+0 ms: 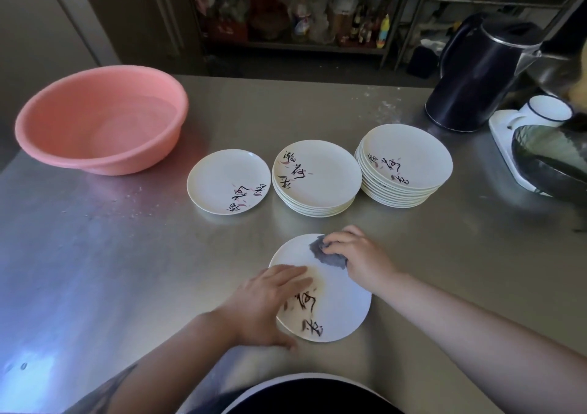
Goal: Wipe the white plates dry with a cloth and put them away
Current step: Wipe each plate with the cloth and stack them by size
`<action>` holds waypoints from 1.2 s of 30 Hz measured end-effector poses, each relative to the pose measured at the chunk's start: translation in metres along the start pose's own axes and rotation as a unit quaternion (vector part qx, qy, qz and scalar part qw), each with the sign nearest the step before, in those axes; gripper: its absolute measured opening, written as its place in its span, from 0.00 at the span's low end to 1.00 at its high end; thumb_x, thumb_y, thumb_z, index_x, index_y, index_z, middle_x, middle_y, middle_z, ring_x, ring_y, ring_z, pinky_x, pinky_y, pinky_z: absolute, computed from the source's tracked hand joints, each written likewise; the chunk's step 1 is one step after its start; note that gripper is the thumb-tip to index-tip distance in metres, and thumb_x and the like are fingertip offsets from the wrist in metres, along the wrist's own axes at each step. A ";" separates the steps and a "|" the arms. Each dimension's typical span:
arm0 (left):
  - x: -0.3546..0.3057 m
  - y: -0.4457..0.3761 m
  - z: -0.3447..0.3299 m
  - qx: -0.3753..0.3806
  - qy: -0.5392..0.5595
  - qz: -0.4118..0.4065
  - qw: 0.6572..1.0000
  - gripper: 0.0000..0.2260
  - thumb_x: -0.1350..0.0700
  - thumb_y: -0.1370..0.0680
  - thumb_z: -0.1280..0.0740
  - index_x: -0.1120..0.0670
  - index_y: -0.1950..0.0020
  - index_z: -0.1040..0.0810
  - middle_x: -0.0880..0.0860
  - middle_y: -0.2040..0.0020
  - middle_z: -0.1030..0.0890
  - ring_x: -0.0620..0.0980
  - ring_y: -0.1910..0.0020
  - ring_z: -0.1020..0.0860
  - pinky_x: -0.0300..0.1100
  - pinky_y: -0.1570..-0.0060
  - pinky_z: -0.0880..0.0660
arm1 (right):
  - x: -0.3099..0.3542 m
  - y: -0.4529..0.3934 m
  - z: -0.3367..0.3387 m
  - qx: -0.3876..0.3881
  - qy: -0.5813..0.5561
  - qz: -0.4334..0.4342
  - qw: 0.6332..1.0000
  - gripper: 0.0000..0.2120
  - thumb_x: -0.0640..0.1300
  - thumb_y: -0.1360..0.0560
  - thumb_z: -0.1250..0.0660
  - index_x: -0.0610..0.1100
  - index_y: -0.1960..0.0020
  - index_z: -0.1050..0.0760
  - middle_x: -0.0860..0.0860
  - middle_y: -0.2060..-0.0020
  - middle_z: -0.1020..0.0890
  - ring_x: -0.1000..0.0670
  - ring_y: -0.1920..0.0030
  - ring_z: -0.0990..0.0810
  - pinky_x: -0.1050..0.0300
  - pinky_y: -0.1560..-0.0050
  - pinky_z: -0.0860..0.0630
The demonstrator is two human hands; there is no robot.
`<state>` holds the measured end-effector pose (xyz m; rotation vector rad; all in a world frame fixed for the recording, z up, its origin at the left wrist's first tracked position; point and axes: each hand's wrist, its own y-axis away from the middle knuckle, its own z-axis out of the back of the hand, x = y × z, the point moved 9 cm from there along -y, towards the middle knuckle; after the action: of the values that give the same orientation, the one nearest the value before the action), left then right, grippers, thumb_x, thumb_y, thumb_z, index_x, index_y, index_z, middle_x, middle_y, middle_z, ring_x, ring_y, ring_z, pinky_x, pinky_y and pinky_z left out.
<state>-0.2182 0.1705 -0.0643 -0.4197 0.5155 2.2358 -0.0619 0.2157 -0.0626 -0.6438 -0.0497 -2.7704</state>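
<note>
A white plate (341, 305) with dark brush lettering lies flat on the steel table near me. My left hand (263, 302) rests on its left side, fingers straight across the plate. My right hand (359, 255) grips a crumpled grey cloth (324, 253) and presses it on the plate's far edge. Further back lie a single plate (222, 177), a short stack of plates (317, 178) and a taller stack (409, 156), all white with the same lettering.
A pink plastic basin (98, 118) stands at the back left of the steel table (127, 255). A black electric kettle (476, 74) stands at the back right, beside a white mug (546, 112) and a dark bowl (552, 156) on a white board.
</note>
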 end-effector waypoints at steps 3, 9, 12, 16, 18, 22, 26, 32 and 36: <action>0.007 -0.005 0.003 0.038 -0.037 -0.020 0.998 0.52 0.33 0.35 0.25 0.46 0.19 0.48 0.42 0.21 0.56 0.39 0.23 0.61 0.35 0.28 0.63 | 0.005 -0.018 -0.003 0.036 -0.012 0.023 0.999 0.22 0.25 0.31 0.38 0.42 0.45 0.17 0.54 0.43 0.20 0.50 0.42 0.30 0.55 0.48 0.27; 0.020 -0.011 -0.002 0.041 -0.031 0.000 0.999 0.55 0.29 0.37 0.28 0.48 0.19 0.52 0.40 0.23 0.59 0.36 0.27 0.64 0.31 0.36 0.77 | 0.014 -0.025 -0.003 0.046 -0.018 0.027 0.998 0.23 0.26 0.30 0.40 0.42 0.41 0.19 0.54 0.40 0.21 0.49 0.38 0.30 0.53 0.47 0.26; 0.022 -0.012 -0.007 0.048 -0.029 0.009 0.998 0.58 0.23 0.42 0.38 0.47 0.19 0.53 0.43 0.21 0.57 0.36 0.25 0.63 0.31 0.32 0.73 | 0.016 -0.022 -0.004 0.040 -0.017 0.031 0.999 0.22 0.25 0.30 0.39 0.41 0.42 0.19 0.54 0.41 0.21 0.50 0.40 0.30 0.54 0.50 0.26; 0.019 -0.010 -0.005 0.015 -0.020 0.027 0.999 0.58 0.22 0.44 0.45 0.46 0.19 0.55 0.42 0.22 0.60 0.37 0.24 0.63 0.32 0.30 0.70 | 0.008 -0.013 -0.001 0.015 0.004 0.004 1.000 0.24 0.25 0.32 0.39 0.43 0.42 0.18 0.56 0.42 0.20 0.54 0.44 0.34 0.55 0.57 0.27; 0.018 -0.010 -0.005 0.002 -0.007 0.042 0.999 0.58 0.20 0.45 0.46 0.46 0.19 0.54 0.40 0.23 0.61 0.36 0.25 0.64 0.31 0.29 0.70 | -0.003 -0.002 0.001 0.009 0.012 -0.034 0.999 0.25 0.26 0.31 0.40 0.45 0.42 0.19 0.58 0.42 0.21 0.54 0.42 0.33 0.53 0.57 0.24; 0.013 -0.006 -0.007 -0.041 -0.004 0.078 0.996 0.57 0.19 0.42 0.41 0.49 0.21 0.42 0.45 0.22 0.48 0.42 0.22 0.49 0.31 0.27 0.62 | -0.013 0.025 0.002 -0.008 0.001 -0.093 0.996 0.23 0.27 0.31 0.41 0.45 0.45 0.18 0.58 0.43 0.21 0.53 0.41 0.32 0.51 0.54 0.23; 0.006 0.000 -0.027 -0.027 0.041 0.107 0.993 0.51 0.21 0.43 0.39 0.54 0.31 0.24 0.53 0.31 0.24 0.50 0.32 0.25 0.42 0.31 0.40 | -0.006 0.040 0.002 -0.058 -0.011 -0.077 0.995 0.23 0.29 0.37 0.43 0.43 0.54 0.16 0.57 0.51 0.17 0.53 0.48 0.32 0.54 0.64 0.21; 0.020 0.007 0.003 -0.054 0.062 0.047 0.995 0.55 0.19 0.41 0.39 0.52 0.23 0.35 0.48 0.24 0.35 0.45 0.25 0.35 0.41 0.25 0.44 | -0.002 0.014 -0.004 0.009 -0.026 -0.029 0.999 0.24 0.23 0.36 0.40 0.41 0.49 0.17 0.54 0.47 0.18 0.51 0.42 0.31 0.54 0.52 0.25; 0.018 -0.004 0.014 0.017 0.007 0.007 1.000 0.55 0.27 0.39 0.30 0.50 0.20 0.47 0.41 0.24 0.54 0.35 0.26 0.58 0.29 0.32 0.70 | 0.013 -0.014 -0.008 0.050 -0.055 0.028 0.997 0.21 0.24 0.34 0.38 0.41 0.49 0.16 0.52 0.46 0.19 0.50 0.42 0.27 0.56 0.46 0.26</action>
<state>-0.2283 0.1908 -0.0609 -0.4150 0.5643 2.2359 -0.0808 0.2245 -0.0632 -0.7602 -0.1890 -2.6574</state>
